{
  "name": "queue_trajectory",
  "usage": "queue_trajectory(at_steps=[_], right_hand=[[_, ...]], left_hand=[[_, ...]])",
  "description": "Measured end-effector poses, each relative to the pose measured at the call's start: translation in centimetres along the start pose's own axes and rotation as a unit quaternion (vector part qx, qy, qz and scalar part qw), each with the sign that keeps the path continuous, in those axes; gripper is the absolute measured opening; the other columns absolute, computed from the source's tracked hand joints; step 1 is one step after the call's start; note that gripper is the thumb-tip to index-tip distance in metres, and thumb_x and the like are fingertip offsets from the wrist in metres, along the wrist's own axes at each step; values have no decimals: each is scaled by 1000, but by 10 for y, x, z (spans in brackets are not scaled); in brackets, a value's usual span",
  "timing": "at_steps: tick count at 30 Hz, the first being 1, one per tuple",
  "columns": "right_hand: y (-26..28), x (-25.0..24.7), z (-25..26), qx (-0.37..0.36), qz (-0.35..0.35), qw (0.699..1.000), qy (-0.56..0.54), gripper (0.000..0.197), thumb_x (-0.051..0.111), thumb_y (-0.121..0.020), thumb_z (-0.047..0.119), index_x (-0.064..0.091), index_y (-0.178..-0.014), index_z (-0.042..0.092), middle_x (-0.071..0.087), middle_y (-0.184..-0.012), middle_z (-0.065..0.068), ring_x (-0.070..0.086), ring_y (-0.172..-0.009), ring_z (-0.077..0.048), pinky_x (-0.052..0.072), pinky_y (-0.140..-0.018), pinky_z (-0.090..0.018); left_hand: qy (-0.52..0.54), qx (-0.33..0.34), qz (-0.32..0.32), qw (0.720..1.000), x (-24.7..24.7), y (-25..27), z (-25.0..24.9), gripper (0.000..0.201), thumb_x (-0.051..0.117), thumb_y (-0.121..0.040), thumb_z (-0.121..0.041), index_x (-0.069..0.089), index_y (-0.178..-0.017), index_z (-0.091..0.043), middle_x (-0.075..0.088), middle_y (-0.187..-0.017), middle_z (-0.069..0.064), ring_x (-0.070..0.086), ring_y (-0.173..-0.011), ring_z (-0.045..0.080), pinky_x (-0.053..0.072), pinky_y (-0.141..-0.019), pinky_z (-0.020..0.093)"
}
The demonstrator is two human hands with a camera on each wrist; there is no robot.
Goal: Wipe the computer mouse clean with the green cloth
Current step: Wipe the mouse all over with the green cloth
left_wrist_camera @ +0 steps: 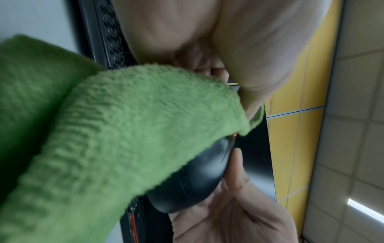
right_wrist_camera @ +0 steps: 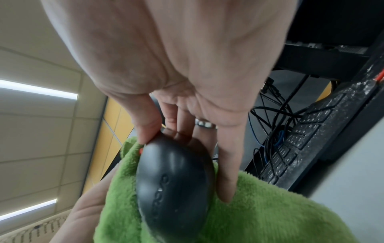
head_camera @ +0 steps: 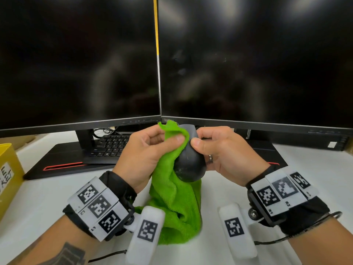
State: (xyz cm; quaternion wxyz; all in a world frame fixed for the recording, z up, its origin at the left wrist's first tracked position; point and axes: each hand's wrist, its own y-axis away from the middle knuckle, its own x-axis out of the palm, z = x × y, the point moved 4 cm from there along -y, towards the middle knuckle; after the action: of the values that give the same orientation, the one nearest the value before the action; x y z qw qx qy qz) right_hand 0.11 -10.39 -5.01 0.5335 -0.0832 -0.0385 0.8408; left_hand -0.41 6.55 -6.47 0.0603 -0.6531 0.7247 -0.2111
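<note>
A black computer mouse is held up above the desk, rear end toward me. My right hand grips it from the right side, thumb on top and fingers underneath. My left hand pinches a fluffy green cloth and presses it with the thumb against the mouse's left side. The rest of the cloth hangs down to the desk. In the left wrist view the cloth drapes over the mouse. The right wrist view shows the mouse between thumb and fingers, with the cloth wrapped around it.
Two dark monitors stand side by side right behind my hands. A black keyboard lies on a black stand under the left screen. A yellow box sits at the desk's left edge. The white desk spreads around my hands.
</note>
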Motion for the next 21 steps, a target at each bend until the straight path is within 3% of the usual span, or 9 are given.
queue_trajectory(at_steps=[2, 5, 10, 14, 16, 19, 21], right_hand=[[0, 2, 0, 3, 3, 1000, 4, 30, 64, -90, 18, 56, -91, -11, 60, -80, -15, 62, -67, -17, 55, -73, -42], [1, 2, 2, 2, -8, 1000, 18, 43, 63, -85, 23, 50, -98, -16, 54, -89, -19, 52, -78, -30, 54, -76, -48], [1, 0, 4, 5, -23, 1000, 11, 52, 62, -84, 25, 48, -107, -20, 54, -95, -20, 52, -85, -34, 52, -81, -52], [-2, -1, 0, 0, -33, 999, 13, 34, 63, -91, 18, 49, -88, -13, 48, -79, -15, 51, -67, -21, 54, -68, -36], [-2, 0, -2, 5, -31, 999, 9, 26, 60, -99, 10, 52, -79, -5, 46, -69, -10, 48, -56, -11, 51, -61, -30], [-3, 2, -3, 7, -28, 1000, -1, 27, 61, -98, 11, 54, -91, -14, 48, -70, -10, 48, -54, -9, 50, -63, -31], [-2, 3, -1, 4, -24, 1000, -5, 36, 63, -93, 17, 52, -98, -17, 47, -77, -14, 47, -61, -20, 51, -69, -36]], left_hand=[[7, -7, -20, 1000, -3, -2, -1, 23, 78, -77, -21, 77, -95, -8, 78, -89, 12, 73, -81, 22, 61, -78, 33], [4, -4, -15, 1000, -5, -2, -2, 24, 75, -79, -20, 77, -97, -5, 79, -90, 12, 75, -82, 19, 62, -77, 28], [-34, 35, 20, 999, -1, 1, -3, 33, 80, -74, -5, 76, -107, -9, 79, -103, 10, 73, -98, 20, 59, -93, 33], [-77, 48, -7, 996, 0, 2, -4, 43, 94, -61, -13, 77, -100, -11, 79, -97, 10, 72, -91, 21, 59, -91, 40], [-85, 52, -27, 995, 2, 3, -5, 39, 88, -63, -23, 78, -99, -9, 80, -97, 12, 72, -89, 21, 59, -89, 40], [-61, 43, -52, 996, 0, 1, -7, 30, 79, -74, -28, 80, -97, -9, 80, -97, 17, 73, -87, 23, 59, -84, 39], [-58, 37, -43, 997, -1, 0, -8, 29, 78, -75, -27, 80, -98, -11, 80, -100, 16, 74, -92, 24, 59, -88, 40]])
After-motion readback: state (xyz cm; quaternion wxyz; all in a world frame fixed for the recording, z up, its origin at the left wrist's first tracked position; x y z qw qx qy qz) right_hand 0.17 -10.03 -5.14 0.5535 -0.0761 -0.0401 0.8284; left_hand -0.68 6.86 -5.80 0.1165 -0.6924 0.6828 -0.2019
